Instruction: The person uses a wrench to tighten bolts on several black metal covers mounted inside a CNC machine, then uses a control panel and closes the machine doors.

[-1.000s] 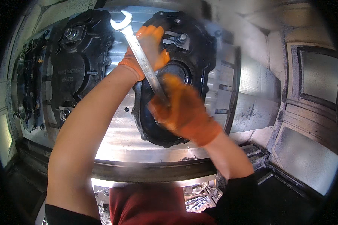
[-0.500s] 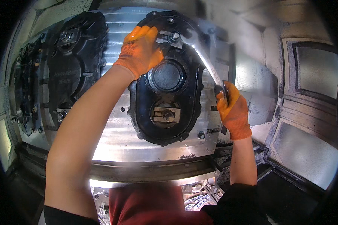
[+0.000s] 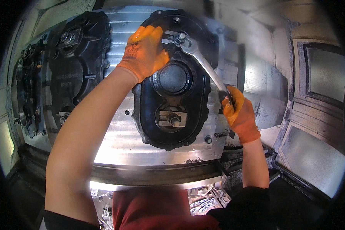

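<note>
My right hand (image 3: 239,113), in an orange glove with dark fingertips, is closed around the handle of a silver open-end wrench (image 3: 207,67). The wrench slants up to the left, its jaw against or just beside the lower right of a nut on a stud (image 3: 181,37); whether it is seated I cannot tell. That stud rises through a slotted metal clamp (image 3: 168,40) on a black oval cast cover (image 3: 145,111). My left hand (image 3: 147,51), also orange-gloved, is wrapped over the clamp's left end, hiding it. A second clamp (image 3: 163,119) with its nut sits in the cover's lower recess.
The cover lies on a ribbed silver fixture plate (image 3: 119,132). Two more black castings stand to the left, the nearer one (image 3: 71,65) clamped with bolts. A dirty metal ledge (image 3: 153,172) crosses in front; a windowed enclosure wall (image 3: 322,73) rises at the right.
The wrench's jaw has moved left and down to the upper nut, from a spot to the right of it. My right hand has shifted slightly right and down. My left hand stays on the clamp.
</note>
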`<state>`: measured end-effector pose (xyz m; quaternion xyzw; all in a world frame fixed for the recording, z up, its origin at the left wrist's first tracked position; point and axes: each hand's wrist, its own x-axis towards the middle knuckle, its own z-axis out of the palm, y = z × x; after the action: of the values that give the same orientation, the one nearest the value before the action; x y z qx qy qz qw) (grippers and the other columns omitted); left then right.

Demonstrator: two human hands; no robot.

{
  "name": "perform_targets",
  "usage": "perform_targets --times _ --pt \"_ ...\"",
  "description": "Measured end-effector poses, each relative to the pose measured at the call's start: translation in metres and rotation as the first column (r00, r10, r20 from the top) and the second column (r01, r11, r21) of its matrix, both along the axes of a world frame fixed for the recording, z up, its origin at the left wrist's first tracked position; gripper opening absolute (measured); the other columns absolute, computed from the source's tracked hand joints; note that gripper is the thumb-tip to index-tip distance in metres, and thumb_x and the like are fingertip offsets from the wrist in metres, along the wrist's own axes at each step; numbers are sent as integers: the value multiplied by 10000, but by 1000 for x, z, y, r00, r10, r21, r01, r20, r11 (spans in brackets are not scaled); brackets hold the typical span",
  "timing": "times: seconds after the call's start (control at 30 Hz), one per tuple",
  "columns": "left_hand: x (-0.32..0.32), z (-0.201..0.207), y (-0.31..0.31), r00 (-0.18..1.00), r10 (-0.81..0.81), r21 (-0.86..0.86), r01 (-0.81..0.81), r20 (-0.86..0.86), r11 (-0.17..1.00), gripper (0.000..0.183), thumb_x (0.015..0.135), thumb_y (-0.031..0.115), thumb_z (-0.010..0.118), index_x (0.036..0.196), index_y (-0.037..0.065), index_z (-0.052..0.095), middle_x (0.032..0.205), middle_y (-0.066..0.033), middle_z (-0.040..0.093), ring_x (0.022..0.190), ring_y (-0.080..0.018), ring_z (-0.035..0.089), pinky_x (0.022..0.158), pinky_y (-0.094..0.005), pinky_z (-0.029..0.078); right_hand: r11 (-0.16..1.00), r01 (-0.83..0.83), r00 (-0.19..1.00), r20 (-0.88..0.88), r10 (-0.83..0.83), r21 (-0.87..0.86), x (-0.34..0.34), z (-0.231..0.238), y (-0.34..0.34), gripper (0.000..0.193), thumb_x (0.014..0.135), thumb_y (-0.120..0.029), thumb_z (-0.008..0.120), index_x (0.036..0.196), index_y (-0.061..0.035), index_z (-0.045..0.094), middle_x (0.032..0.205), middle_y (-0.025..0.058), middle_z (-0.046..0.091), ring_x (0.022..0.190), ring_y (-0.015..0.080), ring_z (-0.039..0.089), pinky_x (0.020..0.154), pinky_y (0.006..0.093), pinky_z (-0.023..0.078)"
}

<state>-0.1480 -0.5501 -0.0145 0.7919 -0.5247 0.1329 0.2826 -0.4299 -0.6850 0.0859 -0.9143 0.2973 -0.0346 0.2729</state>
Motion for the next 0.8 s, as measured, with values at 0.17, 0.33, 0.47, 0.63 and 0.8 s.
perform_targets --times 0.17,0.33,0.47,0.63,0.8 --pt "0 2 3 997 -25 -34 22 -79 999 516 716 218 709 1170 5 586 1068 -172 616 1051 -366 562 959 -438 432 998 -25 1000 -2 25 -59 11 5 11 306 934 -185 600 1169 11 600 811 209 646 703 335 650 685 362 515" --pt "-1 2 1 998 0 -5 0 -64 1000 513 718 218 708 1171 14 582 1059 -164 608 1041 -363 560 930 -443 439 997 -10 992 -122 0 -81 14 -3 -3 328 910 -187 621 1193 -23 604 889 214 648 775 356 658 718 380 523" --pt "-1 4 1 995 34 34 -31 -98 999 509 722 211 701 1175 13 579 1067 -164 605 1046 -361 557 928 -443 442 905 -122 978 -206 39 -408 25 -18 -49 412 831 -203 700 1220 -109 602 1003 158 653 865 352 663 749 434 538" --pt "0 7 4 998 -22 7 23 -60 1000 500 722 198 690 1173 9 581 1062 -164 605 1038 -363 557 921 -437 446 541 -165 985 -116 124 -824 137 -29 -154 349 739 -156 682 1084 -129 641 937 135 667 893 347 628 780 457 496" --pt "3 4 2 999 -36 48 36 -18 998 479 711 164 677 1152 2 586 1029 -163 621 996 -367 571 930 -429 447 576 29 683 438 585 -817 251 -20 -208 178 804 -122 586 969 -60 614 886 179 660 809 423 613 741 506 494"
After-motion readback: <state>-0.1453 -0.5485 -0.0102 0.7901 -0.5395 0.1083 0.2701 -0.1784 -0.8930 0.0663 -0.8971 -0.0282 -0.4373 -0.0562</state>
